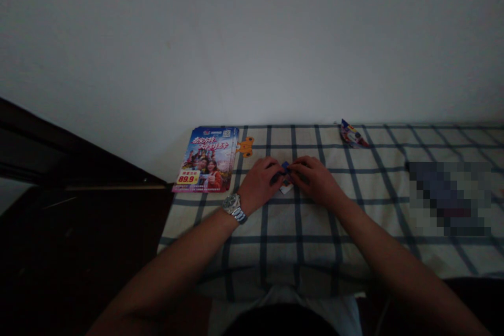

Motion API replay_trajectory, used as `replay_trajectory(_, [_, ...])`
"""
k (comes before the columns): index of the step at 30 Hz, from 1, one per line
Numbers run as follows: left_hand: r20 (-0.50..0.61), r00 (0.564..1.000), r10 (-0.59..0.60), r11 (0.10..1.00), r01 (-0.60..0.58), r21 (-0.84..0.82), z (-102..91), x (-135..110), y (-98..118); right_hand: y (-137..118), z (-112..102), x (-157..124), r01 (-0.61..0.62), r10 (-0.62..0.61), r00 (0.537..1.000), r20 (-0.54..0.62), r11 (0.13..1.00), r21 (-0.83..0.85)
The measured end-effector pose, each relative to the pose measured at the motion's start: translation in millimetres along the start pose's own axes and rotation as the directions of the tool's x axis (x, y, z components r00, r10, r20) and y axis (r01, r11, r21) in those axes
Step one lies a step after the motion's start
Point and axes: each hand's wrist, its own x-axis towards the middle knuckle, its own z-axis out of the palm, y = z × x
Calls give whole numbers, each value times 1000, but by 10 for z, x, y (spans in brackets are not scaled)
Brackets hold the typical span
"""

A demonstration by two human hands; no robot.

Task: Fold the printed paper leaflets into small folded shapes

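My left hand (260, 184), with a metal watch on the wrist, and my right hand (315, 179) meet over a small folded piece of colourful paper (286, 182) lying on the checked cloth (275, 231). The fingers of both hands are curled and pinch the paper from either side. Most of the paper is hidden under the fingers; only a blue top and a white lower corner show.
A stack of colourful flyers (207, 159) lies at the cloth's left edge, with a small orange paper shape (245, 146) beside it. A folded paper figure (352, 135) sits near the wall at the back right. A blurred patch (449, 197) lies at right. Dark furniture (71, 168) stands left.
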Motion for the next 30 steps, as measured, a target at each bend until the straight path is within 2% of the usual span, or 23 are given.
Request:
replay_trajectory(3, [-3, 1000, -6, 1000, 6, 22, -10, 1, 7, 9, 3, -3, 5, -5, 1000, 9, 1000, -8])
replay_trajectory(8, [-6, 997, -81, 981, 81, 176, -46, -2, 41, 25, 19, -7, 4, -4, 1000, 10, 1000, -26])
replay_trajectory(11, [16, 995, -98, 974, 93, 208, -52, -4, 49, 30, 25, -6, 2, -2, 1000, 12, 1000, -24])
replay_trajectory(16, [28, 996, -82, 982, 76, 172, -27, -8, 29, -11, -8, 8, -37, 36, 999, 16, 999, 28])
replay_trajectory(23, [2, 1000, -4, 998, 4, 67, -32, 0, 15, -39, -52, 22, -192, 200, 979, -38, 971, 145])
replay_trajectory(30, [-18, 996, 92, 996, -91, 24, -35, 8, 11, 7, -38, 10, -197, 200, 980, -12, 971, 136])
